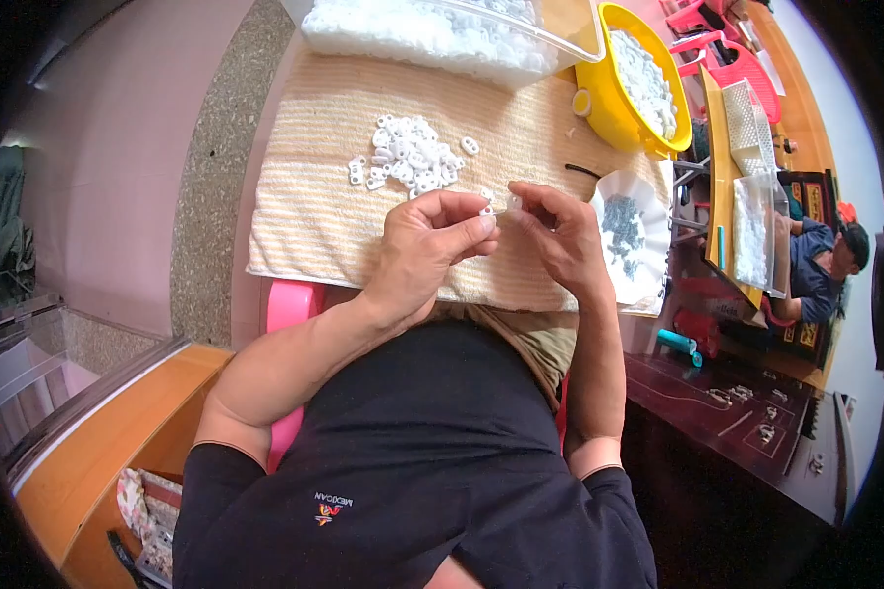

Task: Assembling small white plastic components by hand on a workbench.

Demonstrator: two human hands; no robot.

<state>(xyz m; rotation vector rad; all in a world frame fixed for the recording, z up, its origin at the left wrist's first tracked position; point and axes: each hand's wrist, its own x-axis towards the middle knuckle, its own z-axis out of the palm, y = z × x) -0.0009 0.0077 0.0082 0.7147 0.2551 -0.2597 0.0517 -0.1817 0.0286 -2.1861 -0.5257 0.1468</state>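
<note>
Over the near part of a striped towel, my left hand pinches a small white plastic piece between thumb and forefinger. Close beside it, my right hand has its thumb and forefinger together in a pinch. A thin sliver shows between the two hands, too small to make out. Beyond my left hand lies a pile of white oval plastic pieces with holes, and one lone oval piece sits to its right. To the right of my right hand, a white fluted paper dish holds many small dark grey parts.
A clear bin of white pieces stands at the towel's far edge. Right of it is a yellow basket full of white pieces. A black strip lies on the towel. Another person sits at a table at far right.
</note>
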